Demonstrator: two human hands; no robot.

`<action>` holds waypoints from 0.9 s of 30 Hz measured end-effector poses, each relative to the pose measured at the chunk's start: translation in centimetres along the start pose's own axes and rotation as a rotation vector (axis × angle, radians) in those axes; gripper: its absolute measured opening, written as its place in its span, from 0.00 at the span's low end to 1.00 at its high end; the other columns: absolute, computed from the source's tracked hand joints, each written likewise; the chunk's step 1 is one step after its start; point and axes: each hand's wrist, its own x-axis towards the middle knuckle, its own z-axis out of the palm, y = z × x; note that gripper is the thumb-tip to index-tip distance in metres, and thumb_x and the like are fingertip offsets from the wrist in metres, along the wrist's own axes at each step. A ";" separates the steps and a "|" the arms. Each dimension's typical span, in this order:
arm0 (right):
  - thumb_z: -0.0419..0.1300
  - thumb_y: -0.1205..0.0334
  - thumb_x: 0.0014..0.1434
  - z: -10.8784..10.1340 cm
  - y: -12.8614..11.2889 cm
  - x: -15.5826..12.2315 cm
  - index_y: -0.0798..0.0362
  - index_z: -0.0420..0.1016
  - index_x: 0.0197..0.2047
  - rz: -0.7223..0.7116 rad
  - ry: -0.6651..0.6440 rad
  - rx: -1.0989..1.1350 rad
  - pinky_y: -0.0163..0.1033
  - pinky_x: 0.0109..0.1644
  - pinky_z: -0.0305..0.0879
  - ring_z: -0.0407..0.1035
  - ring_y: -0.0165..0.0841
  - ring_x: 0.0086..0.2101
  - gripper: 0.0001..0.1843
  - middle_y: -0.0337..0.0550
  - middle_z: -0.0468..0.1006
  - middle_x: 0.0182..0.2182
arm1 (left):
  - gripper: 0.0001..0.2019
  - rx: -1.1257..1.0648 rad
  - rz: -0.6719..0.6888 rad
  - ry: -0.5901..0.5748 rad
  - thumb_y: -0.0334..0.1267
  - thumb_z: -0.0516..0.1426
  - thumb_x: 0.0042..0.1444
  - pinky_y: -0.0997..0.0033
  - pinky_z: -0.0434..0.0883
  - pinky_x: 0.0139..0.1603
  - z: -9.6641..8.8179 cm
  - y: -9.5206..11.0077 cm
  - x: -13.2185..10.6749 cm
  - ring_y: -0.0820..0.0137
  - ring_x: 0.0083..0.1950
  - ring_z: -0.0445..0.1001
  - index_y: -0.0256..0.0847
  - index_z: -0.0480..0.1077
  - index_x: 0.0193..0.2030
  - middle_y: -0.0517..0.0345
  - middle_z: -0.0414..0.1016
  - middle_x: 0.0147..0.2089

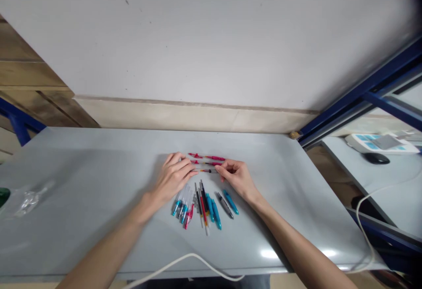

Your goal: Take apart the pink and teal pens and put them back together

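Observation:
My left hand (178,171) rests low over the table, its fingers curled and closed at the left end of a row of pen parts. What lies under its fingertips is hidden. My right hand (238,178) pinches the right end of a pen with a dark section (207,171). Just beyond are two rows of red pen parts, with red barrels (216,158) on the right and red clipped pieces (195,155) on the left. Nearer me lie clear pen tubes (186,199), several ink refills (201,205), teal grip barrels (216,214) and a grey barrel (224,205).
The grey table (99,183) meets a wall at the back. Clear plastic wrap (31,201) lies at the left. A white cable (193,256) crosses the front edge. Beyond a blue frame (349,91) at right are a black mouse (376,158) and a white device (382,143).

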 end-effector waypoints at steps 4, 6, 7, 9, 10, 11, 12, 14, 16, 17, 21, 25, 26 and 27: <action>0.62 0.49 0.64 -0.5 0.1 0.2 0.53 0.72 0.26 -0.112 -0.001 -0.135 0.36 0.29 0.55 0.62 0.29 0.24 0.20 0.38 0.74 0.21 | 0.07 -0.080 -0.022 -0.028 0.41 0.60 0.67 0.60 0.66 0.50 0.2 -0.5 0.1 0.63 0.48 0.70 0.41 0.77 0.42 0.56 0.81 0.40; 0.62 0.52 0.65 -1.1 0.1 0.4 0.53 0.76 0.29 -0.189 -0.017 -0.258 0.36 0.32 0.57 0.65 0.30 0.26 0.16 0.38 0.77 0.25 | 0.07 -0.120 -0.032 -0.050 0.41 0.59 0.67 0.60 0.67 0.51 0.3 -0.9 0.1 0.64 0.49 0.71 0.42 0.77 0.44 0.56 0.81 0.41; 0.63 0.54 0.64 -1.4 0.1 0.5 0.53 0.77 0.30 -0.220 -0.031 -0.314 0.36 0.33 0.58 0.66 0.30 0.27 0.14 0.38 0.78 0.26 | 0.07 -0.128 -0.030 -0.062 0.40 0.59 0.68 0.60 0.67 0.51 0.3 -1.1 0.0 0.64 0.50 0.71 0.42 0.78 0.45 0.56 0.81 0.43; 0.64 0.56 0.63 -2.0 0.0 0.6 0.52 0.77 0.32 -0.264 -0.071 -0.400 0.36 0.36 0.60 0.67 0.31 0.29 0.10 0.38 0.79 0.28 | 0.07 -0.129 -0.023 -0.079 0.37 0.58 0.67 0.60 0.68 0.52 0.3 -1.5 -0.1 0.64 0.51 0.72 0.43 0.78 0.47 0.56 0.81 0.44; 0.64 0.57 0.63 -2.3 0.0 0.7 0.52 0.77 0.33 -0.280 -0.096 -0.431 0.36 0.37 0.60 0.68 0.31 0.30 0.09 0.38 0.79 0.29 | 0.07 -0.129 -0.020 -0.081 0.36 0.59 0.67 0.60 0.68 0.52 0.2 -1.6 -0.2 0.64 0.51 0.72 0.43 0.78 0.47 0.56 0.81 0.45; 0.65 0.58 0.62 -2.6 0.0 0.8 0.52 0.76 0.33 -0.297 -0.122 -0.456 0.36 0.38 0.61 0.68 0.31 0.31 0.08 0.38 0.79 0.30 | 0.07 -0.131 -0.017 -0.079 0.35 0.59 0.67 0.60 0.68 0.52 0.2 -1.7 -0.2 0.64 0.50 0.73 0.43 0.79 0.46 0.56 0.81 0.44; 0.64 0.59 0.63 -2.8 0.0 0.8 0.51 0.75 0.34 -0.313 -0.146 -0.485 0.36 0.39 0.61 0.69 0.31 0.32 0.07 0.38 0.78 0.31 | 0.06 -0.134 -0.017 -0.076 0.35 0.59 0.66 0.60 0.68 0.52 0.1 -1.7 -0.2 0.64 0.50 0.73 0.43 0.79 0.46 0.55 0.81 0.44; 0.64 0.61 0.63 -3.0 -0.1 0.7 0.51 0.75 0.35 -0.341 -0.176 -0.566 0.36 0.40 0.61 0.69 0.31 0.33 0.05 0.39 0.78 0.33 | 0.07 -0.140 -0.028 -0.074 0.36 0.58 0.67 0.60 0.68 0.52 0.0 -1.6 -0.2 0.63 0.50 0.74 0.43 0.79 0.46 0.54 0.81 0.45; 0.64 0.62 0.63 -3.0 -0.2 0.6 0.51 0.74 0.35 -0.350 -0.175 -0.669 0.36 0.40 0.61 0.68 0.31 0.33 0.04 0.39 0.77 0.33 | 0.09 -0.143 -0.049 -0.071 0.36 0.56 0.68 0.60 0.68 0.54 -0.3 -1.5 -0.2 0.63 0.50 0.73 0.43 0.78 0.49 0.53 0.80 0.47; 0.64 0.62 0.63 -3.0 -0.3 0.6 0.51 0.74 0.35 -0.344 -0.165 -0.713 0.36 0.40 0.60 0.67 0.31 0.32 0.04 0.39 0.77 0.33 | 0.10 -0.143 -0.063 -0.062 0.36 0.55 0.69 0.60 0.67 0.54 -0.6 -1.5 -0.2 0.63 0.51 0.73 0.44 0.78 0.50 0.52 0.80 0.48; 0.63 0.62 0.64 -3.0 -0.5 0.3 0.50 0.74 0.37 -0.328 -0.126 -0.802 0.36 0.40 0.59 0.68 0.33 0.34 0.03 0.40 0.76 0.33 | 0.14 -0.174 -0.168 -0.048 0.38 0.52 0.69 0.67 0.67 0.46 -2.1 -1.8 -0.6 0.68 0.40 0.71 0.39 0.78 0.39 0.55 0.77 0.37; 0.60 0.62 0.67 -2.8 -0.9 -0.1 0.50 0.73 0.40 -0.379 -0.075 -0.910 0.37 0.41 0.60 0.68 0.36 0.37 0.03 0.42 0.76 0.34 | 0.21 -0.177 -0.326 -0.373 0.38 0.52 0.64 0.73 0.51 0.29 -3.7 -1.8 -1.0 0.77 0.24 0.49 0.36 0.70 0.20 0.67 0.52 0.20; 0.59 0.62 0.68 -2.6 -1.1 -0.2 0.51 0.73 0.40 -0.404 -0.055 -0.949 0.38 0.42 0.60 0.68 0.37 0.38 0.04 0.43 0.76 0.35 | 0.20 -0.157 -0.347 -0.451 0.37 0.53 0.61 0.72 0.48 0.28 -4.0 -1.6 -1.1 0.77 0.25 0.45 0.37 0.69 0.18 0.69 0.50 0.19; 0.58 0.63 0.68 -2.4 -1.2 -0.4 0.51 0.73 0.40 -0.431 -0.030 -0.987 0.39 0.43 0.60 0.68 0.38 0.39 0.04 0.44 0.76 0.35 | 0.18 -0.139 -0.359 -0.507 0.37 0.54 0.59 0.71 0.47 0.28 -4.1 -1.4 -1.1 0.75 0.26 0.43 0.37 0.70 0.18 0.70 0.50 0.19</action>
